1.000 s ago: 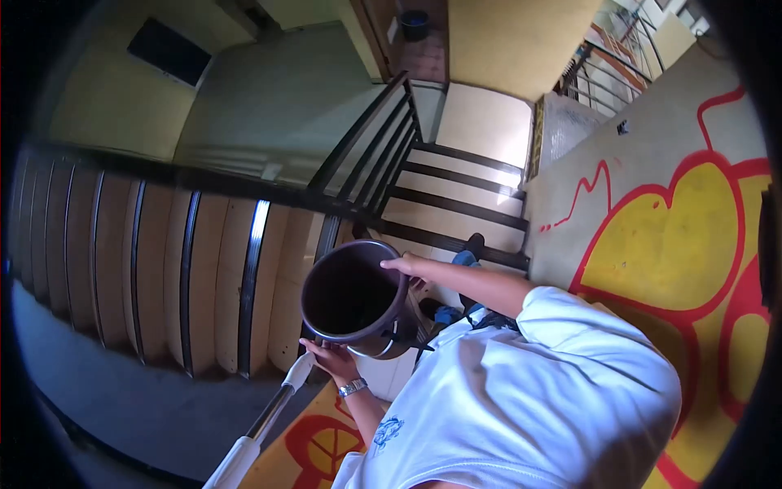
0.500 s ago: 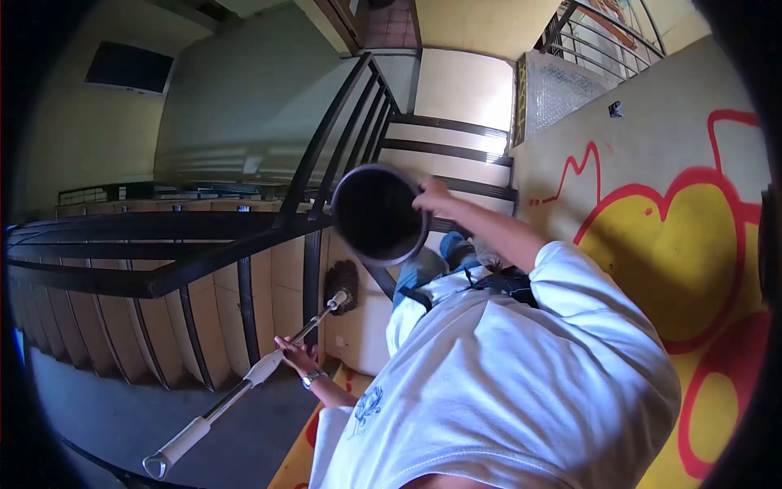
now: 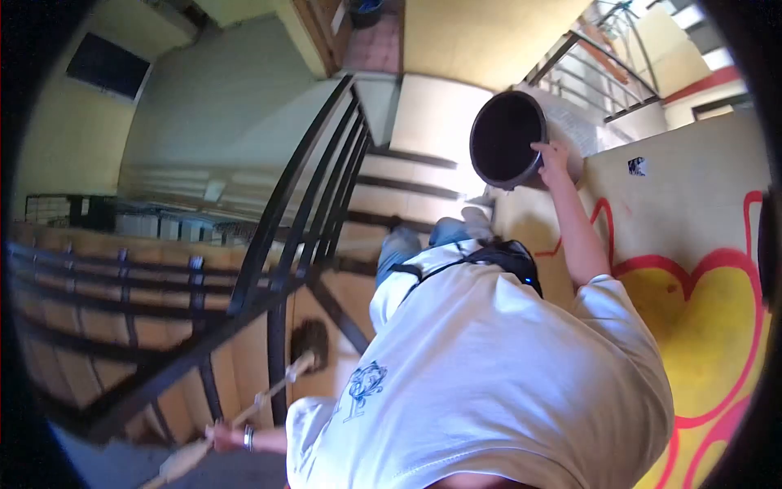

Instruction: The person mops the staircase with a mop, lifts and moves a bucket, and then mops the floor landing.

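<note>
A dark bucket (image 3: 507,138) is held up at the upper right of centre, its open mouth facing the camera. My right hand (image 3: 552,161) grips its rim on the right side. At the lower left, my left hand (image 3: 221,436), with a watch on the wrist, is closed on the pole of a mop (image 3: 186,459). The pole slants up to a dark, shaggy mop head (image 3: 309,344), which lies beside the railing. The inside of the bucket is too dark to make out.
Black metal railings (image 3: 281,220) run along the stairs at the left. Steps (image 3: 399,197) lie ahead, beyond my legs. A wall with red and yellow paint (image 3: 709,326) stands at the right. Another bucket (image 3: 365,13) is by the far doorway.
The bucket has moved up and to the right with my right hand. My left hand has shifted down and left along with the mop. The view has turned, showing more of the railing.
</note>
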Available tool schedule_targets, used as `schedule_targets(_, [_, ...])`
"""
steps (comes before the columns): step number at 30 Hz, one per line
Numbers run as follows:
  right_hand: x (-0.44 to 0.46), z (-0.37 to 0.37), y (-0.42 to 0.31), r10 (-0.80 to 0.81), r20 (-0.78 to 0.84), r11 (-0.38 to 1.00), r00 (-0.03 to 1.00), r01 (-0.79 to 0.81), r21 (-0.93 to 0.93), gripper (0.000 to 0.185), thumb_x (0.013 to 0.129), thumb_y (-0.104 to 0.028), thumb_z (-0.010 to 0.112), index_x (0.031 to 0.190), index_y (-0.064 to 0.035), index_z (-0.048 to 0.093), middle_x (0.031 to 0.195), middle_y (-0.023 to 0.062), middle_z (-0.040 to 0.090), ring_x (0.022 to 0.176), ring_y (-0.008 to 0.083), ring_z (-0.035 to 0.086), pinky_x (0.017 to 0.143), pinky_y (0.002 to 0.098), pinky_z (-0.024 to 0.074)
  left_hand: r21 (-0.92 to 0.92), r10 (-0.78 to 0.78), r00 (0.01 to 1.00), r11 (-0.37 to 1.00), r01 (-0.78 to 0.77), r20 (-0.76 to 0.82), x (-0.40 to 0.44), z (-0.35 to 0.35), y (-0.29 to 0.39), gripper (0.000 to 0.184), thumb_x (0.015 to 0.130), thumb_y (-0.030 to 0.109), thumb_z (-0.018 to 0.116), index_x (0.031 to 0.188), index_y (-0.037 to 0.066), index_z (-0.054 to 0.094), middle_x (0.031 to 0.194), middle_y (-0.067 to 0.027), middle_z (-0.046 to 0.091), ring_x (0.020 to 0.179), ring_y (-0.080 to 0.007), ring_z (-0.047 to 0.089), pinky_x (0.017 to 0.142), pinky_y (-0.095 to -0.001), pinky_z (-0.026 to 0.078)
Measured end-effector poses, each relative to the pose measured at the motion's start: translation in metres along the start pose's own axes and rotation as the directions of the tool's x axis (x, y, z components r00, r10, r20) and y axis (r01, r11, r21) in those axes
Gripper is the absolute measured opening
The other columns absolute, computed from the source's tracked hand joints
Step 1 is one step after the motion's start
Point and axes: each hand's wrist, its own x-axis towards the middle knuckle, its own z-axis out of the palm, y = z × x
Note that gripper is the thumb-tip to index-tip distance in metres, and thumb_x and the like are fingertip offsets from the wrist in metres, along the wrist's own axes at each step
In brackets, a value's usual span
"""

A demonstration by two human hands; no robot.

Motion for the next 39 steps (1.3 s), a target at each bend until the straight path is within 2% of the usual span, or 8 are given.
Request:
schedule_targets(9, [0.102, 0.022, 0.117, 0.570, -0.354, 0.709, 0.742, -0.227, 0.668, 0.038, 0.070, 0.008, 0.066, 0.105, -0.0038, 0.055, 0.105, 0.0157, 0.061, 0.100, 0.0295, 0.061, 0.078, 0.0548, 0.0507, 0.036, 0.113, 0.991, 0.993, -0.116, 0.075, -0.041, 0.152, -0.013, 0.030, 0.084, 0.040, 0.056, 0.086, 0.010, 0.057, 0.080, -0.0051, 0.059, 0.066, -0.0214, 0.056, 0.054, -0.0377, 0.048])
schedule_targets(16, [0.208, 0.031, 0.108, 0.563, -0.303, 0.709, 0.769, -0.261, 0.655, 0.060, 0.068, 0.005, 0.068, 0.124, -0.0006, 0.046, 0.129, 0.0182, 0.053, 0.109, 0.0369, 0.059, 0.093, 0.0611, 0.0451, 0.044, 0.188, 0.981, 0.981, -0.190, 0.035, -0.076, 0.237, -0.016, 0.030, 0.084, 0.039, 0.058, 0.086, 0.009, 0.059, 0.079, -0.0054, 0.061, 0.068, -0.0217, 0.057, 0.056, -0.0379, 0.049])
schedule_targets(18, [0.234, 0.032, 0.104, 0.483, -0.394, 0.803, 0.782, -0.216, 0.556, 0.060, 0.067, 0.003, 0.070, 0.124, 0.0010, 0.049, 0.127, 0.0198, 0.057, 0.114, 0.0388, 0.057, 0.100, 0.0634, 0.0393, 0.041, 0.225, 0.974, 0.974, -0.224, -0.017, -0.086, 0.253, -0.021, 0.030, 0.084, 0.038, 0.059, 0.086, 0.008, 0.059, 0.079, -0.0055, 0.061, 0.068, -0.0218, 0.058, 0.057, -0.0379, 0.049])
schedule_targets(19, [0.279, 0.022, 0.139, 0.417, -0.542, 0.892, 0.730, -0.215, 0.397, 0.021, 0.068, -0.004, 0.069, 0.086, 0.0052, 0.064, 0.088, 0.0164, 0.065, 0.075, 0.0272, 0.064, 0.056, 0.0458, 0.0511, 0.038, 0.241, 0.969, 0.970, -0.239, -0.051, -0.092, 0.259, -0.025, 0.030, 0.083, 0.038, 0.059, 0.087, 0.008, 0.060, 0.079, -0.0056, 0.061, 0.069, -0.0218, 0.058, 0.057, -0.0380, 0.049])
schedule_targets(22, [0.361, -0.007, 0.200, 0.443, -0.371, 0.872, 0.816, -0.297, 0.389, 0.045, 0.072, 0.000, 0.065, 0.116, 0.0054, 0.055, 0.123, 0.0237, 0.058, 0.114, 0.0404, 0.057, 0.100, 0.0667, 0.0390, 0.050, 0.296, 0.941, 0.955, -0.292, -0.165, -0.113, 0.271, -0.045, 0.030, 0.083, 0.038, 0.060, 0.087, 0.008, 0.060, 0.079, -0.0057, 0.062, 0.069, -0.0220, 0.059, 0.058, -0.0380, 0.050])
schedule_targets(29, [0.468, -0.031, 0.303, 0.325, -0.308, 0.944, 0.894, -0.329, 0.041, 0.023, 0.075, -0.014, 0.066, 0.083, 0.0053, 0.056, 0.078, 0.0141, 0.056, 0.063, 0.0235, 0.055, 0.064, 0.0419, 0.0546, 0.142, 0.470, 0.726, 0.873, -0.467, -0.502, -0.172, 0.207, -0.031, 0.030, 0.082, 0.036, 0.062, 0.087, 0.007, 0.062, 0.079, -0.0060, 0.064, 0.071, -0.0223, 0.060, 0.060, -0.0382, 0.051])
schedule_targets(34, [0.524, -0.057, 0.371, 0.517, -0.568, 0.854, 0.640, -0.431, 0.292, 0.032, 0.075, -0.018, 0.065, 0.090, 0.0098, 0.060, 0.083, 0.0161, 0.059, 0.070, 0.0258, 0.059, 0.058, 0.0419, 0.0499, 0.138, 0.469, 0.543, 0.830, -0.541, -0.697, -0.228, 0.140, 0.005, 0.030, 0.082, 0.035, 0.063, 0.087, 0.006, 0.063, 0.079, -0.0063, 0.065, 0.072, -0.0225, 0.062, 0.062, -0.0384, 0.051])
schedule_targets(39, [0.534, -0.101, 0.442, 0.397, -0.270, 0.865, 0.877, -0.456, -0.211, 0.029, 0.075, -0.019, 0.070, 0.090, 0.0037, 0.061, 0.086, 0.0175, 0.062, 0.075, 0.0306, 0.061, 0.067, 0.0451, 0.0522, 0.166, 0.473, 0.350, 0.754, -0.635, -0.808, -0.294, 0.061, 0.044, 0.030, 0.081, 0.034, 0.065, 0.087, 0.005, 0.064, 0.079, -0.0065, 0.066, 0.074, -0.0228, 0.063, 0.064, -0.0385, 0.052])
